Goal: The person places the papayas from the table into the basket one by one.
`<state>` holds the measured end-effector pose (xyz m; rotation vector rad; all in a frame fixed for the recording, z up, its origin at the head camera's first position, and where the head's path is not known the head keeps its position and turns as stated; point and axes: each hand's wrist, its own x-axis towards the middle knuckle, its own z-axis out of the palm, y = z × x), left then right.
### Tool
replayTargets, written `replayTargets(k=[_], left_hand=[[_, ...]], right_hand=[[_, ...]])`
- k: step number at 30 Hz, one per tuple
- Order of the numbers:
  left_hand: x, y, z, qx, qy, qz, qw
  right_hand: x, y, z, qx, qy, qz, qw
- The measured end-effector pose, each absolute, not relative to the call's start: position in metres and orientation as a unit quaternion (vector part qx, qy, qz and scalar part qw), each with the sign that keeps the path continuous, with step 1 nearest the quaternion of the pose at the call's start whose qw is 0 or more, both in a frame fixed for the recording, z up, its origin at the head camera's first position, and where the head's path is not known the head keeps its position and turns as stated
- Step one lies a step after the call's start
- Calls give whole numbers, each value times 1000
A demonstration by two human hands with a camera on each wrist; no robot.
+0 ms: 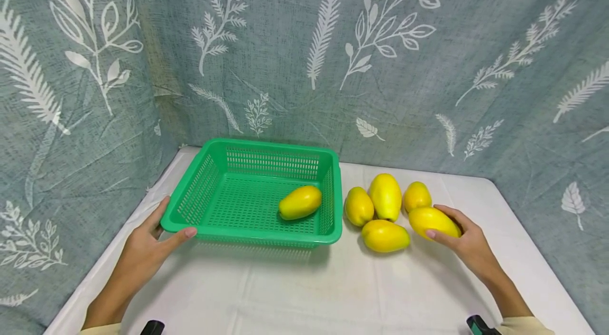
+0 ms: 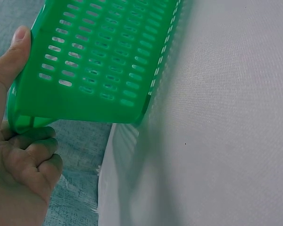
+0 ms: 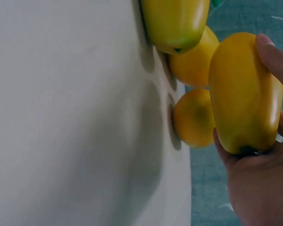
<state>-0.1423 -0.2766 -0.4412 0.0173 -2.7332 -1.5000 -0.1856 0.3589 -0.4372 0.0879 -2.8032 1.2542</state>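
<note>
At the front left corner of a green plastic basket (image 1: 266, 234), my left hand (image 1: 149, 242) grips the rim. Its thumb lies on the front of the rim, and the left wrist view shows the other fingers curled beneath. My right hand (image 1: 468, 245) holds a yellow papaya (image 3: 245, 94) between thumb and fingers, raised off the table with a shadow below. Inside the basket, toward its right side, lies one papaya (image 1: 301, 202). Several more sit grouped between the basket and my right hand, including an upright-looking papaya (image 1: 385, 196) and a papaya lying sideways (image 1: 385, 236).
A white cloth covers the table (image 1: 295, 292). Behind it and at both sides hangs a grey-green curtain (image 1: 285, 60) with white leaf patterns. The basket stands close to the back edge of the table, left of the loose fruit.
</note>
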Motion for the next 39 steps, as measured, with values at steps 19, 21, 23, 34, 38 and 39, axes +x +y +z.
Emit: replayTargets(k=[19, 21, 23, 34, 38, 39], left_hand=[[-142, -276, -437, 14, -879, -477, 1], [-143, -276, -437, 12, -879, -477, 1], [-143, -276, -438, 11, -879, -477, 0], [-144, -276, -437, 15, -878, -478, -8], [-144, -277, -437, 14, -882, -472, 2], [-144, -276, -437, 12, -882, -471, 4]], right_hand=[[-185, 311, -413, 91, -878, 468, 46], [-186, 306, -412, 97, -874, 474, 45], [-187, 300, -410, 105, -870, 479, 44], [-187, 270, -402, 133, -849, 510, 31], [-189, 262, -403, 135, -845, 517, 24], [-189, 260, -404, 134, -843, 520, 21]])
